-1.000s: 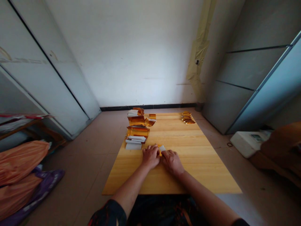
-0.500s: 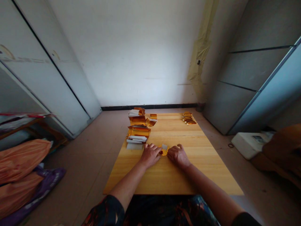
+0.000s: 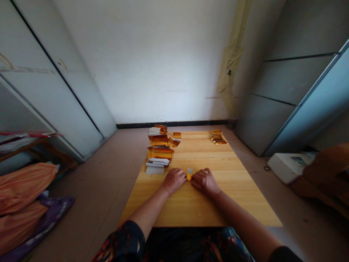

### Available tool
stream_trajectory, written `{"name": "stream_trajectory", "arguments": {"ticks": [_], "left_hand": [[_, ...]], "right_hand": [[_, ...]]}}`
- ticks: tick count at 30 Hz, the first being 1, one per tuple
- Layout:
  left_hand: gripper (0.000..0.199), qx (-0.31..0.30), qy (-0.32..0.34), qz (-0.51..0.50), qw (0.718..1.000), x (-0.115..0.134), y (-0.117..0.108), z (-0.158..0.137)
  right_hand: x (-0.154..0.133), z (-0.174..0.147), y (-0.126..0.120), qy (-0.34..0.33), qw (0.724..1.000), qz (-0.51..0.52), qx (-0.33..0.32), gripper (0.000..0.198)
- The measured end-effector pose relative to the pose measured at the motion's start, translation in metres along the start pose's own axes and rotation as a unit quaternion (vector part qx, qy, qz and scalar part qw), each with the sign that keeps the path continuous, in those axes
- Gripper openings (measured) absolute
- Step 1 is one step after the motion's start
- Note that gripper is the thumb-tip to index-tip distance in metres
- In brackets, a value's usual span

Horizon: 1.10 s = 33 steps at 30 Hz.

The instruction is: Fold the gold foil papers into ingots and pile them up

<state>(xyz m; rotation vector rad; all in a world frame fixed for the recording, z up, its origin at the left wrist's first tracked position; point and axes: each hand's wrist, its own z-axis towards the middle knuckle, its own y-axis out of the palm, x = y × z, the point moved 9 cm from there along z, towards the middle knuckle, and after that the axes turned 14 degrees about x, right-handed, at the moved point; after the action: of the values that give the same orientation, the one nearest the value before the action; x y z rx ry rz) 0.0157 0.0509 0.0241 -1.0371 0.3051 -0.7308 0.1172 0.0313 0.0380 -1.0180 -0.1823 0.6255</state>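
Note:
A small piece of gold foil paper with a greyish-white patch lies on the wooden table between my hands. My left hand grips its left edge with the fingers closed. My right hand pinches the right edge, its fingers bent and pressed together. The fingers hide both ends of the paper. Left of my left hand lie stacks of gold foil paper with pale backs, and a flat pale sheet at their near end.
Several folded gold pieces sit in a row at the table's far right corner. One curled foil sheet is beside the stacks. Orange and purple bags lie at the left, a white box at the right.
My hands have come slightly closer together, the right one moving left. Less of the gold paper shows between them, and it looks narrower.

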Motion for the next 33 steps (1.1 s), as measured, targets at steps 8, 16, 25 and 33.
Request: {"name": "stream_trajectory", "arguments": {"ticks": [8, 16, 25, 33], "left_hand": [[0.022, 0.032, -0.008, 0.012, 0.999, 0.007, -0.001, 0.0], [0.011, 0.035, -0.041, -0.027, 0.998, 0.01, -0.007, -0.001], [0.022, 0.033, -0.08, -0.069, 0.994, 0.001, -0.004, -0.005], [0.025, 0.064, -0.214, -0.139, 0.965, -0.026, 0.01, 0.0]], "right_hand": [[0.002, -0.004, 0.0, 0.041, 0.999, -0.006, 0.016, 0.019], [0.011, -0.008, 0.009, 0.058, 0.998, -0.027, 0.029, 0.019], [0.014, -0.009, 0.007, 0.087, 0.996, -0.031, 0.016, 0.02], [0.034, -0.007, 0.017, 0.166, 0.986, -0.001, 0.0, 0.021]]}}
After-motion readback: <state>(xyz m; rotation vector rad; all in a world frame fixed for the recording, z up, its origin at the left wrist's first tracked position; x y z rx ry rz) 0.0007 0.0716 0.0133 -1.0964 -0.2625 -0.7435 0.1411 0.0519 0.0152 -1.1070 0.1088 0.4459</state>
